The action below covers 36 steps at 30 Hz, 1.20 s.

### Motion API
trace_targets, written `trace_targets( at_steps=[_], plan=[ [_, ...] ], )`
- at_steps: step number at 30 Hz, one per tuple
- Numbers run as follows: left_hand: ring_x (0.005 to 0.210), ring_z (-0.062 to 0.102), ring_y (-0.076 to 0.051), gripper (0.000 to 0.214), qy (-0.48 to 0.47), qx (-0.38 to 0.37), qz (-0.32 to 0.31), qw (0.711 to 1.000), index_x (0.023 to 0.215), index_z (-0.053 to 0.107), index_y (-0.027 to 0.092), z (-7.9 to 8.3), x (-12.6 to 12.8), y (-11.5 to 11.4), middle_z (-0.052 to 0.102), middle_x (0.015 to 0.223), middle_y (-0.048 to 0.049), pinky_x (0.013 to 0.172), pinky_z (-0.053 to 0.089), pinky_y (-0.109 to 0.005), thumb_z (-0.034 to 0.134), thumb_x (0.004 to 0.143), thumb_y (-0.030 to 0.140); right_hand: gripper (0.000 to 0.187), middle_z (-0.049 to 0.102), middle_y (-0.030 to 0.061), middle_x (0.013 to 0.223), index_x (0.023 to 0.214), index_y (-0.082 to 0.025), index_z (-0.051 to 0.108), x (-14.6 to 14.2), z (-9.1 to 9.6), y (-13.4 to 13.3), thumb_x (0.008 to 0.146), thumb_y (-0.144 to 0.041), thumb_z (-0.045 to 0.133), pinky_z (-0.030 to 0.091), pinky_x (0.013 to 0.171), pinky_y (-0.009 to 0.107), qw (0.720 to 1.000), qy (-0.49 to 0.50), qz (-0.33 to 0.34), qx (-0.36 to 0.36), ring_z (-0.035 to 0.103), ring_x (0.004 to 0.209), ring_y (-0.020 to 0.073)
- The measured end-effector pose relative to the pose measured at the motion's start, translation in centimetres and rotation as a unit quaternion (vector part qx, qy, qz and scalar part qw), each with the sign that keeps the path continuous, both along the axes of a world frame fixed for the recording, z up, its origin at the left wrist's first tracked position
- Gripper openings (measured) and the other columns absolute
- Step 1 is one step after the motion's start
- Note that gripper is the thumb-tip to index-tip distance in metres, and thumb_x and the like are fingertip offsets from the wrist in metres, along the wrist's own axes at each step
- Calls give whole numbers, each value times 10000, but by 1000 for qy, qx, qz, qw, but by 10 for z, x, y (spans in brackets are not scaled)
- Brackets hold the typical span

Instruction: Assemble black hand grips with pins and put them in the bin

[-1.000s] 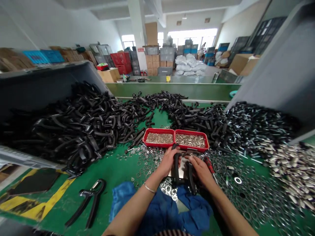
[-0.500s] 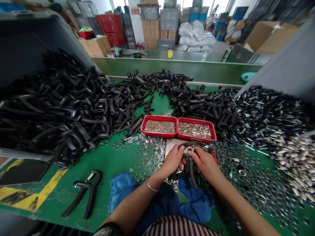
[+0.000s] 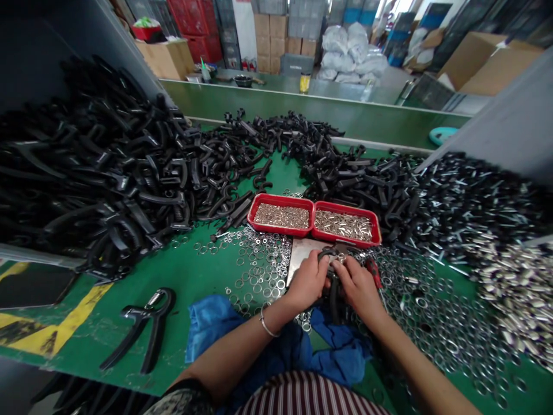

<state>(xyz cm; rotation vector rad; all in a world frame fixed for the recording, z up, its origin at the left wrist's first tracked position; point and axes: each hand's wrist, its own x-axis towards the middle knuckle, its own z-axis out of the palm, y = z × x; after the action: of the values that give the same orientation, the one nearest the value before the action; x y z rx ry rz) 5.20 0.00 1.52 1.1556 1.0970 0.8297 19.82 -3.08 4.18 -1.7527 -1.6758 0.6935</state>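
Both my hands are closed around one black hand grip strengthener [image 3: 334,297] with a metal spring, over a metal plate [image 3: 301,257]. My left hand [image 3: 309,280] grips its left side, thumb near the spring. On the other side my right hand [image 3: 356,283] presses with thumb and fingers close to the spring. Much of the piece is hidden by my fingers. Just beyond stand two red trays, one with tiny metal parts [image 3: 280,216], the other with small metal pins [image 3: 344,225]. A whole hand grip [image 3: 147,328] lies alone on the green table at the left.
Black handles [image 3: 142,178] pile up at left and along the back. Screws [image 3: 484,196], metal sleeves [image 3: 518,294] and loose rings [image 3: 449,328] cover the right side. A blue cloth [image 3: 216,325] lies in front, and a red-handled tool [image 3: 374,273] is beside my right hand.
The view has tipped slightly downward. My hands stay on the hand grip, and the right fingers have drawn in closer to the spring and the left hand.
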Motion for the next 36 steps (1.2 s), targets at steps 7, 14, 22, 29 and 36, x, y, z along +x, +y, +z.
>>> trace_targets(
  at_steps=[7, 14, 22, 29, 36],
  plan=[
    [633, 626, -238, 482, 120, 145, -54, 981, 1236, 540, 214, 13, -7, -2, 634, 704, -46, 680, 471, -338, 362, 972, 575, 313, 574, -8, 626, 829, -250, 546, 5, 11, -5, 944, -536, 491, 403, 491, 279, 992, 116, 18, -52, 530, 503, 161],
    [713, 657, -299, 533, 232, 238, -117, 936, 1130, 596, 177, 32, -15, -7, 639, 702, -91, 732, 468, -371, 437, 912, 637, 404, 600, -7, 702, 1045, -238, 598, 5, 15, -20, 893, -606, 537, 348, 401, 239, 951, 264, 42, -154, 442, 447, 110],
    [634, 635, -286, 639, 212, 291, -157, 920, 971, 597, 191, 42, -25, -18, 578, 597, -53, 687, 460, -341, 729, 643, 723, 446, 512, -55, 605, 1141, -239, 587, 1, 23, -38, 885, -604, 569, 316, 373, 223, 923, 296, 96, -226, 412, 412, 97],
    [753, 659, -303, 627, 232, 307, -176, 906, 1061, 625, 204, 32, -25, 33, 655, 779, -93, 723, 491, -359, 770, 651, 657, 386, 694, 60, 855, 1086, -215, 633, 17, 14, 23, 890, -543, 582, 475, 656, 318, 990, 45, 113, -66, 641, 735, 215],
    [844, 644, -274, 305, 350, 396, -214, 822, 813, 669, 181, 36, -23, 76, 656, 833, -110, 803, 483, -351, 665, 846, 484, 246, 669, 115, 948, 901, -187, 743, 87, 5, 104, 940, -329, 546, 409, 926, 422, 946, -281, 85, 139, 553, 989, 275]
  ],
)
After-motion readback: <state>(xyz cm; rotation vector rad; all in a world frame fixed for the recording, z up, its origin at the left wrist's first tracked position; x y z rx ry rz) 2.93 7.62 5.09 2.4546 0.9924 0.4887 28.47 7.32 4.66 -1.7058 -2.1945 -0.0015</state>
